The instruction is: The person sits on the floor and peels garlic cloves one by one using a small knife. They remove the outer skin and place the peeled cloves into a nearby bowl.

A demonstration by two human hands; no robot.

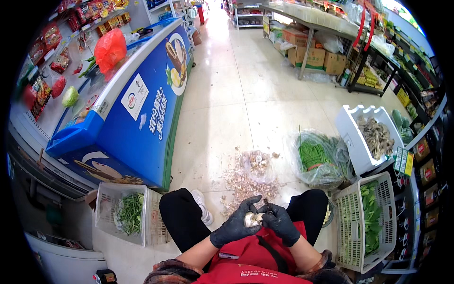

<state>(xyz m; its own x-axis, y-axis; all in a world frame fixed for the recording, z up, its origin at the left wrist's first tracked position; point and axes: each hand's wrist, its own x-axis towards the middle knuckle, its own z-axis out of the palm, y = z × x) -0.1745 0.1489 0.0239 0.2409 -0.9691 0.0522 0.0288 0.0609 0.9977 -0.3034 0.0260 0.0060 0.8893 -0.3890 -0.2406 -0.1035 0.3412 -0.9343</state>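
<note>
A whitish garlic bulb [252,219] rests in my left hand [234,220], which wears a dark glove and curls around it above my red apron [248,252]. My right hand [281,223], gloved the same way, pinches the bulb's right side with its fingertips. The fingers partly hide the bulb. On the floor beyond my hands lies a clear plastic bag [256,165] with garlic in it, amid scattered garlic skins [236,184]. Partly hidden by my right knee, a dark bowl [331,216] holds pale pieces that look like peeled cloves.
To my left are a clear plastic bin [100,213] of greens and a blue chest freezer [138,142]. On the right stand a bag of green stalks [315,156], a white foam box [349,142] of mushrooms and a slatted crate [345,227] of leafy greens.
</note>
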